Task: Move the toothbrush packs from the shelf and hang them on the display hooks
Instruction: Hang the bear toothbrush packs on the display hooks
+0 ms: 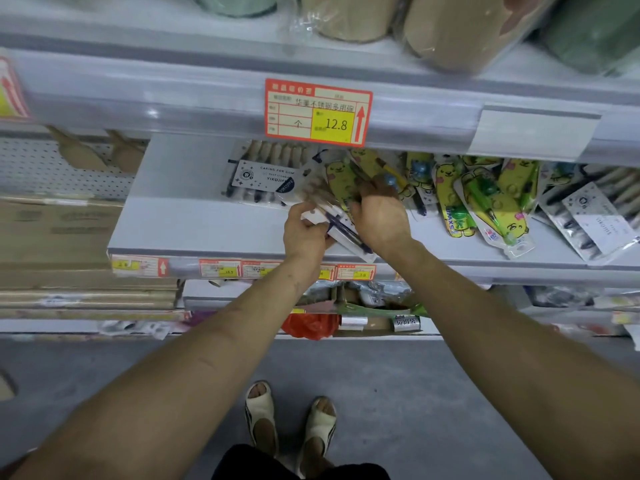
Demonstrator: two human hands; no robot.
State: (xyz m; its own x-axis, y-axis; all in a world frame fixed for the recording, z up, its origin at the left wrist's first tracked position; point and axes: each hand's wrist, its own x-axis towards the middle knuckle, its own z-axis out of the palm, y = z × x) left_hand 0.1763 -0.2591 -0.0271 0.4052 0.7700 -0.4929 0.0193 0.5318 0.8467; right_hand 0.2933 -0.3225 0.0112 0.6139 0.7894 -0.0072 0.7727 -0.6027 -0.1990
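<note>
Your left hand (304, 233) grips a dark-and-white toothbrush pack (346, 233), fingers curled round it, at the shelf's (194, 223) front edge. Your right hand (379, 216) sits just behind, fingers bent onto a yellow pack (341, 183); can't tell if they pinch it. More yellow packs (491, 202) are heaped toward the right end. Open shelf surface lies left of your hands. The upper shelf (138, 91) with its price tag (318, 112) overhangs close above.

A clear multi-brush pack (263, 178) with a white label lies flat on the grey shelf (194, 220). Yellow bear-print packs (485, 202) lie heaped to its right, and a dark-handled pack (343, 230) tilts over the shelf's front edge.
</note>
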